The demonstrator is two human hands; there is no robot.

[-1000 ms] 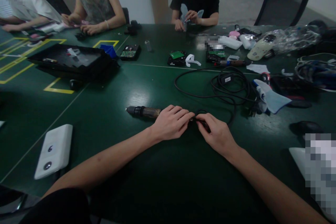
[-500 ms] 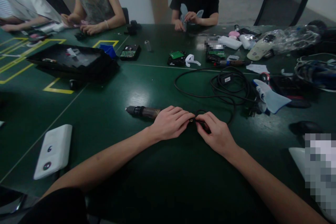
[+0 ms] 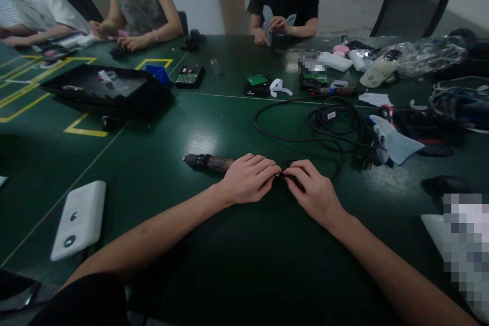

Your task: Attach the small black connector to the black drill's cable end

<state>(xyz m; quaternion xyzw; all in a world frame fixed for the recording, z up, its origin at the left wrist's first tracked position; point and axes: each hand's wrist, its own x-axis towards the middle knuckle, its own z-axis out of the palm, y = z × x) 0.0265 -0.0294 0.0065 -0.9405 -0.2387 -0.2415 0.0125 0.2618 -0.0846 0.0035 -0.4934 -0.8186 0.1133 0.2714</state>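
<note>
An electric screwdriver [image 3: 214,163] with a dark tip and brownish body lies on the green table, pointing left. My left hand [image 3: 250,178] is closed over its rear part and hides that end. Close beside it, my right hand [image 3: 311,186] pinches the end of a black cable [image 3: 338,163] between thumb and fingers. The fingertips of both hands nearly meet, with a small brass-coloured bit showing between them. Whether the cable end sits in the screwdriver cannot be made out. Behind my right hand the cable runs to a loose coil [image 3: 336,125].
A white power bank [image 3: 78,221] marked 6 lies at left. Farther back are a black tray [image 3: 114,104], hard drives [image 3: 190,76], another screwdriver [image 3: 336,91], clear plastic wrap [image 3: 431,58] and a blue-white glove-like piece [image 3: 397,142]. Several people sit across the table.
My right hand has shifted slightly left, its fingertips closer to my left hand. The left hand and the screwdriver stay in place.
</note>
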